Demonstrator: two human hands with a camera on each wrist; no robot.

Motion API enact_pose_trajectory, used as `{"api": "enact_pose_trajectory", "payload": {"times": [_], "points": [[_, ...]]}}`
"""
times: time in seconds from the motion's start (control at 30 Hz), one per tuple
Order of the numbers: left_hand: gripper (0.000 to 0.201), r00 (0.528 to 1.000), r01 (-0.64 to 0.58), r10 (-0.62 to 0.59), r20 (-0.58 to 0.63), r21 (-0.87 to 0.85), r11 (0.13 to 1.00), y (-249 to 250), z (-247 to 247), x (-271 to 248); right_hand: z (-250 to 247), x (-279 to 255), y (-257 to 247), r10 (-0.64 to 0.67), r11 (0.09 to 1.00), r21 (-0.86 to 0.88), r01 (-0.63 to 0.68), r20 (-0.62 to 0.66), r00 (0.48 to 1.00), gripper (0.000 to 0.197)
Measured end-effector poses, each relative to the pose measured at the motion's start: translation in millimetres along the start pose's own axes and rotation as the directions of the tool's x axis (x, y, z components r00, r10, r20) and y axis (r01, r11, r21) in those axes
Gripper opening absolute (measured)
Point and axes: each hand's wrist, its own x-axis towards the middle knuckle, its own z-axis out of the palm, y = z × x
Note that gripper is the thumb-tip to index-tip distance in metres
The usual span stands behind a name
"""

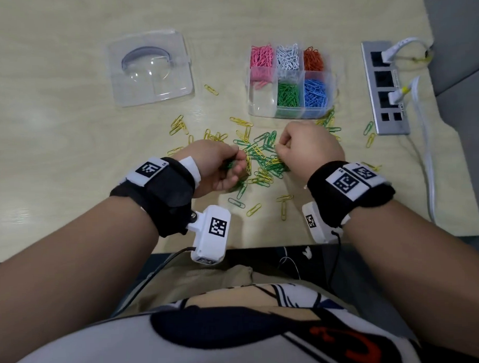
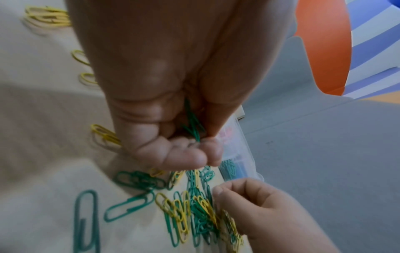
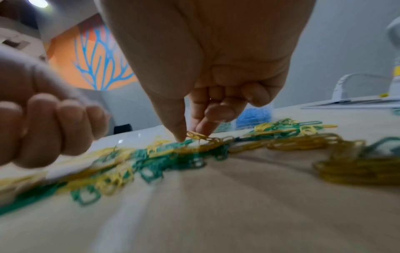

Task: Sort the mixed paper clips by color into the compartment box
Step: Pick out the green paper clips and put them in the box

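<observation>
A heap of green and yellow paper clips [image 1: 262,158] lies on the table between my hands. My left hand [image 1: 218,165] is curled around a bunch of green clips [image 2: 191,121] held in its palm. My right hand [image 1: 307,143] has its thumb and forefinger down on the heap, pinching a yellow clip [image 3: 195,135]. The clear compartment box [image 1: 290,81] stands beyond the heap, with pink, white, orange, green and blue clips in separate cells; its front left cell looks empty.
The box's clear lid [image 1: 150,67] lies at the back left. A metal socket strip [image 1: 384,86] with white cables sits at the right edge. Loose yellow clips [image 1: 178,125] are scattered around the heap. The table's front edge runs just under my wrists.
</observation>
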Motion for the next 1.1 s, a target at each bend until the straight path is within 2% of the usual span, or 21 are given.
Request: {"api": "enact_pose_trajectory", "payload": {"times": [0.07, 0.13, 0.23, 0.3, 0.5, 0.63, 0.73, 0.83, 0.9, 0.97, 1.03, 1.1], "points": [[0.022, 1.0, -0.016, 0.016, -0.006, 0.009, 1.0, -1, 0, 0, -7, 1, 5, 0.057, 0.998, 0.006, -0.057, -0.011, 0.998, 0.009], [0.021, 1.0, -0.013, 0.014, -0.017, 0.012, 1.0, -2, -1, 0, -9, 4, 7, 0.063, 0.998, 0.013, -0.063, 0.0, 0.998, 0.02], [0.027, 1.0, 0.0, 0.001, -0.03, 0.029, 1.0, -2, 2, 0, -9, 12, -5, -0.075, 0.995, 0.065, 0.074, 0.008, 0.997, 0.027], [0.029, 1.0, -0.002, 0.003, -0.029, 0.039, 0.999, -1, 4, -1, -4, 16, -15, -0.168, 0.986, 0.012, 0.168, 0.044, 0.985, 0.029], [0.033, 0.998, -0.018, 0.019, -0.059, 0.015, 1.0, 0, 7, 0, 6, 25, -19, -0.248, 0.964, -0.088, 0.252, 0.051, 0.967, 0.016], [0.038, 0.995, -0.045, 0.043, -0.094, -0.018, 0.999, 3, 11, 2, 3, 28, -17, -0.221, 0.973, -0.058, 0.224, 0.052, 0.974, 0.013], [0.042, 0.994, -0.054, 0.048, -0.094, -0.058, 0.997, 7, 14, 3, -3, 22, -19, -0.207, 0.972, 0.106, 0.211, -0.047, 0.977, 0.011], [0.043, 0.994, -0.056, 0.044, -0.101, -0.121, 0.991, 10, 15, 6, -8, 7, -35, -0.279, 0.88, 0.377, 0.29, -0.086, 0.956, 0.007], [0.039, 0.995, -0.05, 0.037, -0.09, -0.144, 0.988, 10, 15, 7, -8, 2, -41, -0.294, 0.843, 0.433, 0.319, -0.126, 0.948, 0.007], [0.036, 0.997, -0.028, 0.018, -0.081, -0.128, 0.991, 9, 13, 7, -5, 8, -36, -0.259, 0.864, 0.399, 0.308, -0.171, 0.95, 0.013], [0.034, 0.994, -0.019, 0.008, -0.112, -0.103, 0.994, 6, 8, 6, 1, 17, -25, -0.25, 0.948, 0.187, 0.257, -0.06, 0.966, 0.02], [0.031, 0.991, -0.022, 0.009, -0.134, -0.103, 0.994, 3, 1, 5, 8, 23, -17, -0.242, 0.969, -0.034, 0.245, 0.075, 0.967, 0.023]]}}
